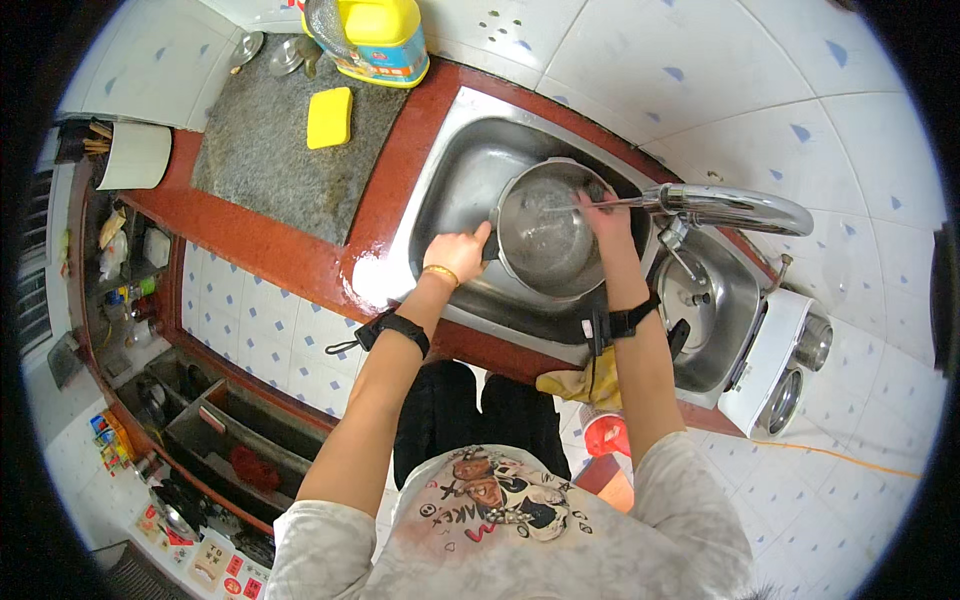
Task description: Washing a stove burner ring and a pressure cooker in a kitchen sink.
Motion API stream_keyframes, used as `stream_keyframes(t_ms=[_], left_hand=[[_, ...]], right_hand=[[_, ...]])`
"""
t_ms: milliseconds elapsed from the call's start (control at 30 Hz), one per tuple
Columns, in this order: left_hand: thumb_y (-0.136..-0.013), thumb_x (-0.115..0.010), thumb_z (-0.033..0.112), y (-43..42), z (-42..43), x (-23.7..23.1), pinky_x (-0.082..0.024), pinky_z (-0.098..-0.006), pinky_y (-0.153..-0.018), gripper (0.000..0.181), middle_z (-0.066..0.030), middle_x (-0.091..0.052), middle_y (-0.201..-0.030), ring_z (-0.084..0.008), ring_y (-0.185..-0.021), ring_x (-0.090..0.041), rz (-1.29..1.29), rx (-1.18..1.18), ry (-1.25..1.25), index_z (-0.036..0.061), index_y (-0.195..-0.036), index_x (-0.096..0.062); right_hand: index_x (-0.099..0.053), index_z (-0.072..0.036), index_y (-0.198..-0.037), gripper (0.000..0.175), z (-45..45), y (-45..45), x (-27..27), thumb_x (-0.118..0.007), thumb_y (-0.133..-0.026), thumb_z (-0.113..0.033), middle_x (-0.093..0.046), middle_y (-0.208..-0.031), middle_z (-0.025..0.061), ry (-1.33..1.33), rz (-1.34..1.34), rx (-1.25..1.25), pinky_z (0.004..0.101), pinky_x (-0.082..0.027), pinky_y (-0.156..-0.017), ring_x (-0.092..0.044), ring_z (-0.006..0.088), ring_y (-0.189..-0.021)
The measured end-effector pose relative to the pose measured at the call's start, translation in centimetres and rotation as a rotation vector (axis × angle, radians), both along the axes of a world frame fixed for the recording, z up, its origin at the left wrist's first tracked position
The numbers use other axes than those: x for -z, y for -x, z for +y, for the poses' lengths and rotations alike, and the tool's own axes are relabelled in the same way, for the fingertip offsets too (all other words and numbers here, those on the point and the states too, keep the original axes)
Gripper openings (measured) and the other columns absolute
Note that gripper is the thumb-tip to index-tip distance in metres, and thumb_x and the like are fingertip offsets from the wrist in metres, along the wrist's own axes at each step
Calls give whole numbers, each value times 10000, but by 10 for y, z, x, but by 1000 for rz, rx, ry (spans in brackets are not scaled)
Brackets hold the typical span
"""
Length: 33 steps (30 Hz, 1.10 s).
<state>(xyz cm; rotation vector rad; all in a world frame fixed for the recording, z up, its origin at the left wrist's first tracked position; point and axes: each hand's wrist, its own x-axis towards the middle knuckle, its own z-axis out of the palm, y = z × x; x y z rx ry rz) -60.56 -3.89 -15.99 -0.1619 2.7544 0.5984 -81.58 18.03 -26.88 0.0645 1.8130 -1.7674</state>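
Observation:
A round metal pot [551,247] stands in the larger basin of a stainless steel sink [457,187]. Water runs into it from a chrome faucet [739,206]. My left hand [459,253] grips the pot's dark handle [491,246] at its left side. My right hand [604,216] is at the pot's upper right rim, with a dark object [595,190] at its fingers; whether that is a scrubber or the other handle, I cannot tell. The stream passes in front of the fingers. Inside the pot the water looks stirred up.
A yellow sponge [329,118] lies on a grey stone slab [277,150], near a yellow detergent jug [382,45] and metal lids. The smaller basin [720,315] holds a round lid. A yellow cloth [581,384] hangs at the counter's front edge, and a white rack [772,352] stands right.

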Motion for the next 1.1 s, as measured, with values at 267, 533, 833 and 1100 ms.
stream_keyframes(t_ms=[267,533,833,1100], left_hand=[[-665,-659,307,-14,-10,1,-497,-417,-613,460,-156,-603,-797,-323,-693,-610,-12,-45,35,95,-1005,-433],[-692,-617,236,-13,-10,-3,-497,-423,-596,372,-156,-611,-764,-319,-682,-613,19,-37,17,98,-987,-437],[-670,-651,286,-15,-12,5,-495,-415,-604,437,-148,-610,-777,-317,-701,-612,-15,-38,31,97,-1000,-437],[-674,-620,265,-14,-10,3,-492,-419,-606,401,-151,-608,-791,-319,-695,-611,-24,-51,27,100,-994,-443]], right_hand=[[-475,-32,-1094,326,-90,-136,-76,-456,-840,-236,-509,-1077,75,31,-592,-152,326,-388,-839,-428,168,-1048],[-609,28,-846,300,0,-110,-107,-461,-761,-219,-579,-907,262,-980,549,-1362,429,-455,-762,-560,390,-855],[-611,6,-941,287,-3,-129,-99,-479,-712,-104,-591,-818,225,-694,677,-1077,429,-443,-754,-574,376,-791],[-546,12,-1037,298,-75,-142,-14,-423,-784,-85,-445,-1156,242,-637,526,-1009,417,-352,-909,-402,383,-1096]])
